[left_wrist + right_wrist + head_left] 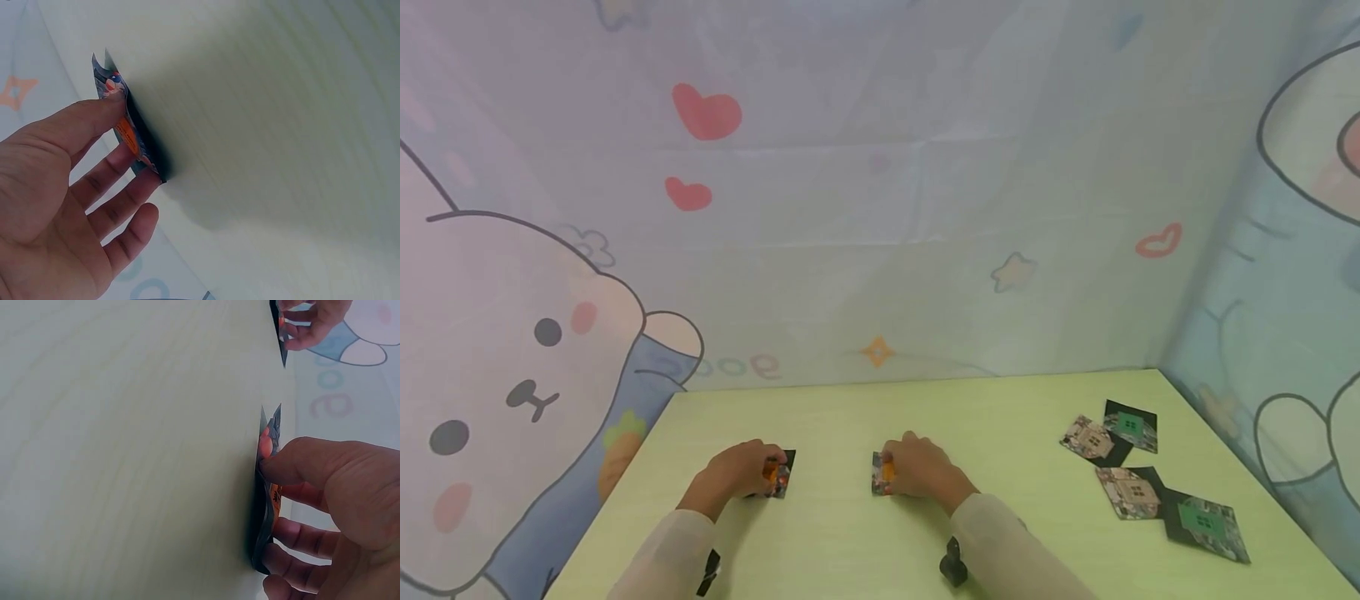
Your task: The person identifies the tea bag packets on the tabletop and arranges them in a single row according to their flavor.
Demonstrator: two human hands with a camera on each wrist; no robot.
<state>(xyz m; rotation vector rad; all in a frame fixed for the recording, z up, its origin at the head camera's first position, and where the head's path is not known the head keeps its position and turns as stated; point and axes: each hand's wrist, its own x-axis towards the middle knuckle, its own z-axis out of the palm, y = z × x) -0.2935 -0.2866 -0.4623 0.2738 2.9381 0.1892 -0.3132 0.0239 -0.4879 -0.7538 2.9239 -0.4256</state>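
My left hand (739,468) pinches a small flat packet (783,475) by its sides, thumb on one side and fingers on the other. This packet has a colourful print with an orange patch, and dark edges; in the left wrist view the packet (132,128) shows two thin layers parting at one end. To the right, my right hand (925,471) pinches a similar orange-patched packet (877,473) at the table. Seen from the right wrist, that packet (269,506) bends slightly between thumb and fingers. A gap separates the two packets.
Toward the right side of the pale yellow-green table (831,550) lie several more packets: a beige-patched one (1088,438) partly beside a green-patched one (1131,427), and nearer, another beige one (1129,493) next to a green one (1206,523). A cartoon-printed cloth (865,208) hangs behind.
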